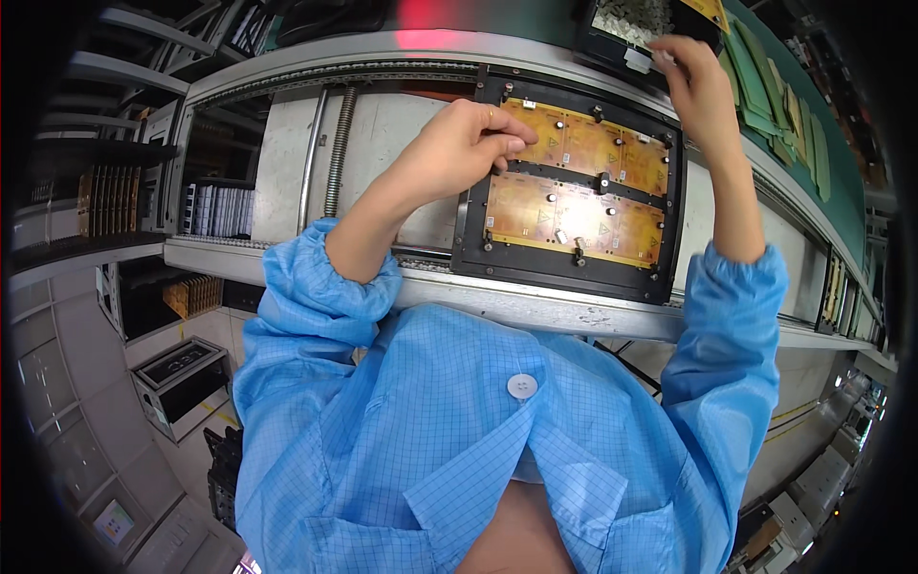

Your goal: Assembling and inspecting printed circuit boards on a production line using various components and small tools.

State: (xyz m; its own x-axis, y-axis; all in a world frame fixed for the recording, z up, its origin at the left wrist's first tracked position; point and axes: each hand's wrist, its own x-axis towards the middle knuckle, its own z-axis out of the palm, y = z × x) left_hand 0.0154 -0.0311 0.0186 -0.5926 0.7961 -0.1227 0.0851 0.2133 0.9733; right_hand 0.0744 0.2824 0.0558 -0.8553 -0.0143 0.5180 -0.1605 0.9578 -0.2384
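A black carrier frame lies before me on the rails, holding two rows of amber-yellow circuit boards. Small black posts and a few small white parts stand on them. My left hand is over the upper-left board, thumb and forefinger drawn together in a pinch; whatever may be between the tips is too small to make out. Higher up on the right, my right hand is raised at the front edge of a black box of loose small white parts. Its fingertips are pinched too, their content unclear.
The carrier sits between the metal rails of a conveyor, with a threaded rod to its left. Green sheets lie on the green surface at the far right. Racks of upright boards stand at the left.
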